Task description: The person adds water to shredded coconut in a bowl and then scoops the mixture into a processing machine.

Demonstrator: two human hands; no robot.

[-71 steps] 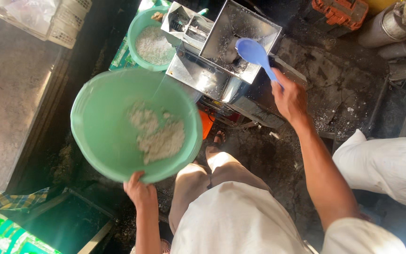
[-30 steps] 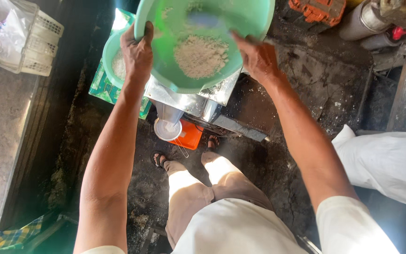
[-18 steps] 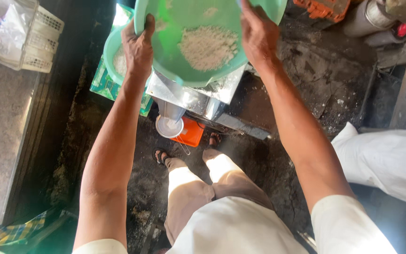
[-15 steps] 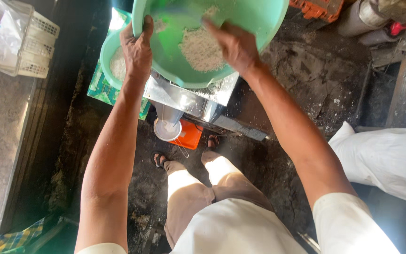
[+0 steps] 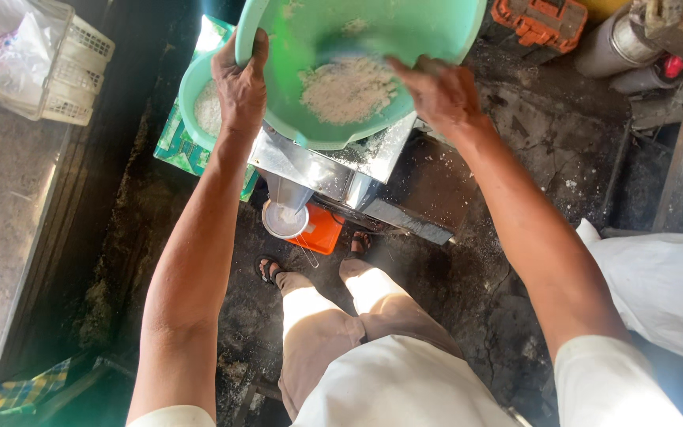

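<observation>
I hold a large green basin (image 5: 405, 119) tilted over a metal grinding machine (image 5: 333, 170). A heap of pale coarse powder (image 5: 348, 88) lies inside it. My left hand (image 5: 240, 83) grips the basin's left rim. My right hand (image 5: 440, 93) reaches into the basin from the right, beside the powder, and is motion-blurred. A faint bluish blur (image 5: 341, 49) sits in the basin just beyond its fingers. Whether the right hand grips anything I cannot tell.
A smaller green bowl of white powder (image 5: 199, 107) rests on a green patterned box (image 5: 183, 150). A white cup (image 5: 282, 221) and an orange block (image 5: 326, 233) stand under the machine's spout. A white basket (image 5: 69, 71), an orange toolbox (image 5: 543, 20) and a white sack (image 5: 658, 277) lie around.
The basin went from low at my left up over the machine. My right hand, which held a blue scoop earlier, moved from the basin's rim into the basin toward the powder.
</observation>
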